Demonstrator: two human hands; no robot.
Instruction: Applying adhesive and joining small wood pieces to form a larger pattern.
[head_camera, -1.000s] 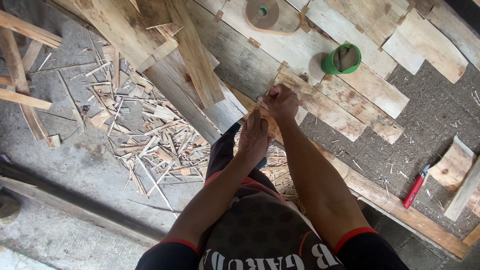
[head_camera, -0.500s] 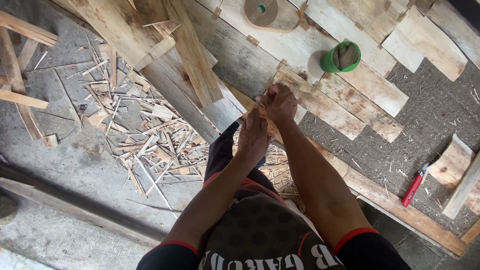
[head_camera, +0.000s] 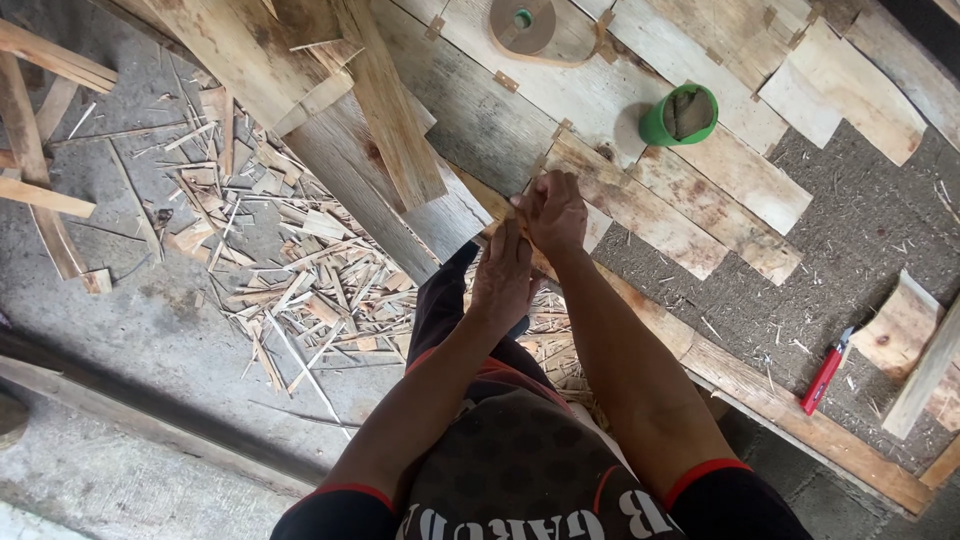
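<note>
While both forearms stretch forward, your right hand (head_camera: 552, 212) closes its grip on a thin wood strip (head_camera: 497, 212), your left hand (head_camera: 503, 275) curled shut just beneath it.

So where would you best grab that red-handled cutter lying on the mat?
Probably by the red handle of the cutter, from above, fingers across its narrow width. It lies flat on the grey mat with bare mat on both long sides; its upper tip is near a wood piece.

Green cup (head_camera: 680, 115) stands on pale veneer sheets (head_camera: 700, 190). Tape roll (head_camera: 522, 22) near top edge. Red utility knife (head_camera: 825, 372) on grey mat. Wood splinters (head_camera: 290, 290) litter concrete floor (head_camera: 140, 330).
</note>
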